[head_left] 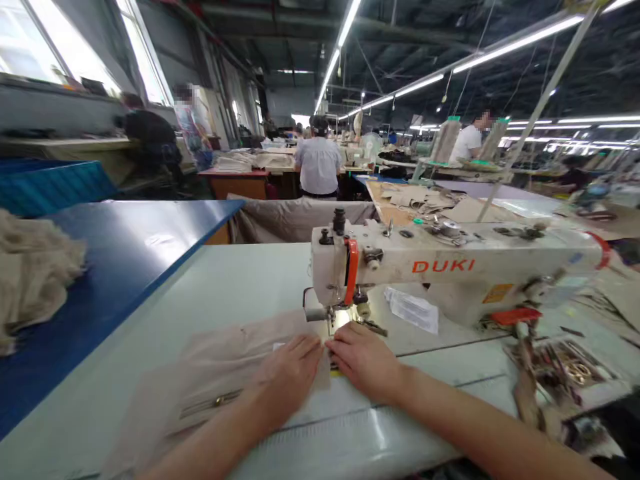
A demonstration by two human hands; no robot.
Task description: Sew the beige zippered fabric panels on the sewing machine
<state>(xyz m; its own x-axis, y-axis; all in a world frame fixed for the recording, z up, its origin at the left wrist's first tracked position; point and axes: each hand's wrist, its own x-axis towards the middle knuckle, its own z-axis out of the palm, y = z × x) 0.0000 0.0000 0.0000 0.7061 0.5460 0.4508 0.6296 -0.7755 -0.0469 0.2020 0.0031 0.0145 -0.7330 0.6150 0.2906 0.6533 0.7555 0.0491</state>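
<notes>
A sheet of beige fabric (225,350) lies on the pale tabletop, its right edge running under the needle area of a white sewing machine (390,263). My left hand (293,373) is closed on the fabric near that edge, its fingers bent and pressed together. Right beside the lit presser foot (332,321), my right hand (365,360) has its fingertips closed at the same edge, nearly touching the left fingertips. What lies beneath both hands is hidden. A zipper (210,403) with a brass-coloured slider shows on the cloth left of my left forearm.
A blue table (120,247) with crumpled beige cloth (35,280) adjoins on the left. A white label sheet (413,310) lies behind the machine's head. To the right stands a tray (575,370) of small tools and rings. Several people work farther back.
</notes>
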